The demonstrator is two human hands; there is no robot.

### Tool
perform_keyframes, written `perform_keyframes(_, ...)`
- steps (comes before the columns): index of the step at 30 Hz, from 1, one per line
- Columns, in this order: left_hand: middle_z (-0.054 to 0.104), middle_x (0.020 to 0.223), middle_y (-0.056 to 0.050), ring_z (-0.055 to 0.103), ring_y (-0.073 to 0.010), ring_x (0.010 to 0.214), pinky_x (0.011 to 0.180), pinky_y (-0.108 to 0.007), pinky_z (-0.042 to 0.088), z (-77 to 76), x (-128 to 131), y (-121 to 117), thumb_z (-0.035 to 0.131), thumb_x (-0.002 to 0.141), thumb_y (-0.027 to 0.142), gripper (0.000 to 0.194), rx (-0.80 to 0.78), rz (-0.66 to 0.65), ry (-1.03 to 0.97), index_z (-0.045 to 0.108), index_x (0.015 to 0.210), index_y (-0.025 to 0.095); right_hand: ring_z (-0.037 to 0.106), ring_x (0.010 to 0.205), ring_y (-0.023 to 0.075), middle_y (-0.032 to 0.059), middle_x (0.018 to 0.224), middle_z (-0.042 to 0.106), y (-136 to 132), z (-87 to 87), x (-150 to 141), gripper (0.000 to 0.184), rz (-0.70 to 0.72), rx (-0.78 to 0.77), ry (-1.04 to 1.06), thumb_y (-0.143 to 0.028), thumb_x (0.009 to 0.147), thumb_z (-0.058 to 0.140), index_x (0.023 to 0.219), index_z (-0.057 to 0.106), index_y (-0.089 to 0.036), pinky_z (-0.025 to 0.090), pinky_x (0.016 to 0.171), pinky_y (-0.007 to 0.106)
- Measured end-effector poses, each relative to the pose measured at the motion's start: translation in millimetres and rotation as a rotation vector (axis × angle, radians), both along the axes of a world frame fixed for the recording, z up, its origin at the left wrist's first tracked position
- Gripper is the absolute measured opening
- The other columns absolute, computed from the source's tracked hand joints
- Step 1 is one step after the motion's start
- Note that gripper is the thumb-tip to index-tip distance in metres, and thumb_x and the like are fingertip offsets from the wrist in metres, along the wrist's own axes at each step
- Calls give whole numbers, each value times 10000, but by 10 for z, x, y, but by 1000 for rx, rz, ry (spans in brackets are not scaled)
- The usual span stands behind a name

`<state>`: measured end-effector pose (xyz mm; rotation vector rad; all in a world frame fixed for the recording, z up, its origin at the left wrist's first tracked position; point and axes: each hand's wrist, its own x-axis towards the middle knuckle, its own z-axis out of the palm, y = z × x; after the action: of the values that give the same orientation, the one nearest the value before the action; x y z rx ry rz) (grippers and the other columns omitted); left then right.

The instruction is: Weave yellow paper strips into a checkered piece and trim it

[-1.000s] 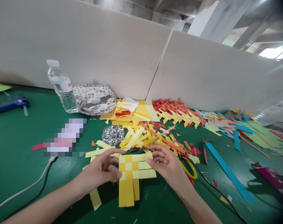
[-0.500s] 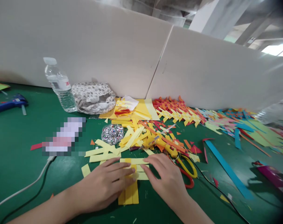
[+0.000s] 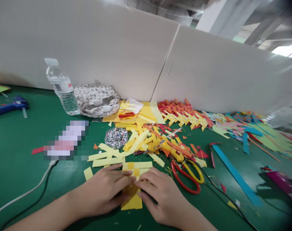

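A woven mat of yellow and pale-yellow paper strips [image 3: 135,168] lies flat on the green table [image 3: 21,150] near the front edge. My left hand [image 3: 105,189] lies flat on its left part, fingers stretched out and pressing down. My right hand [image 3: 160,197] covers its right part, fingers spread flat, fingertips meeting those of the left hand. Most of the mat is hidden under both hands; only its top rows and lower tails show.
Red and yellow scissors [image 3: 186,175] and a yellow glue gun [image 3: 164,147] lie just right of the hands. Loose yellow strips [image 3: 136,139], a dish of googly eyes [image 3: 116,137], a water bottle [image 3: 61,88], a patterned cloth pouch [image 3: 96,101], a blue glue gun [image 3: 10,106] and finished woven pieces [image 3: 184,115] surround them.
The woven mat was held up between both hands; it has been laid on the table and both hands have come down flat on it, the right hand sliding left.
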<state>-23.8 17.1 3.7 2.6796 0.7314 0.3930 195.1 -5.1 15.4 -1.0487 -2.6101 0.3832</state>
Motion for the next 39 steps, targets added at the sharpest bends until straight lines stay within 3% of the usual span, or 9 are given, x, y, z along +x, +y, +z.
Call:
perform_keyframes(7,567,1249,-41,525,-185,1136,1010,-441,342,31,-18,2,385,856,113,345,-24,-42,48,452,1183,201,492,934,194,58,1021,599,-91,33,61,246,127,43,-83,-275,837,501,1058,561,-188,369,823,360)
perform_keyframes(13,532,1293,-3,494,-196,1174,1029,-442,315,35,-20,11,375,866,131,339,24,-96,64,469,1182,210,512,740,147,17,766,627,-122,49,167,134,110,153,159,-159,776,502,650,543,-178,375,711,326)
perform_keyframes(17,539,1286,-9,508,-193,1161,1033,-415,310,64,-7,11,374,881,149,304,72,-118,66,503,1151,199,544,850,155,39,861,658,-125,26,158,119,147,156,128,-185,785,487,857,582,-179,380,834,338)
perform_keyframes(20,566,1257,0,516,-182,1152,1038,-396,303,68,-1,16,369,900,168,291,108,-124,49,514,1149,208,515,616,120,-6,611,608,-127,-34,172,125,117,254,171,-172,785,485,683,557,-183,377,852,356)
perform_keyframes(23,578,1243,-3,530,-181,1136,1028,-390,318,45,-10,29,381,901,184,287,139,-102,33,521,1148,221,376,463,97,-38,446,454,-99,-81,194,269,-3,378,174,-129,784,494,522,465,-182,406,698,322)
perform_keyframes(26,582,1237,-15,544,-191,1118,1008,-398,346,10,-23,39,403,892,190,273,171,-71,18,534,1129,224,425,519,121,-6,515,510,-26,-79,189,214,-117,383,128,-147,819,504,608,533,-172,381,578,282)
perform_keyframes(29,598,1216,-19,548,-204,1110,980,-392,384,-11,-24,40,424,884,190,254,198,-62,6,552,1100,225,531,685,163,47,728,616,67,-48,157,124,-159,292,50,-182,866,472,879,594,-162,425,635,296)
perform_keyframes(33,617,1184,-28,550,-210,1101,965,-381,410,-5,-13,39,440,872,176,265,208,-76,-7,553,1109,217,564,886,187,81,954,640,150,-44,99,216,-5,281,-83,-161,897,418,1066,553,-139,458,790,329)
perform_keyframes(39,651,1106,-32,578,-179,1053,973,-355,411,18,0,51,441,876,176,232,184,-60,-55,591,1048,218,608,900,200,116,928,669,138,-115,63,244,173,526,-154,-70,871,369,1003,573,-90,447,874,382)
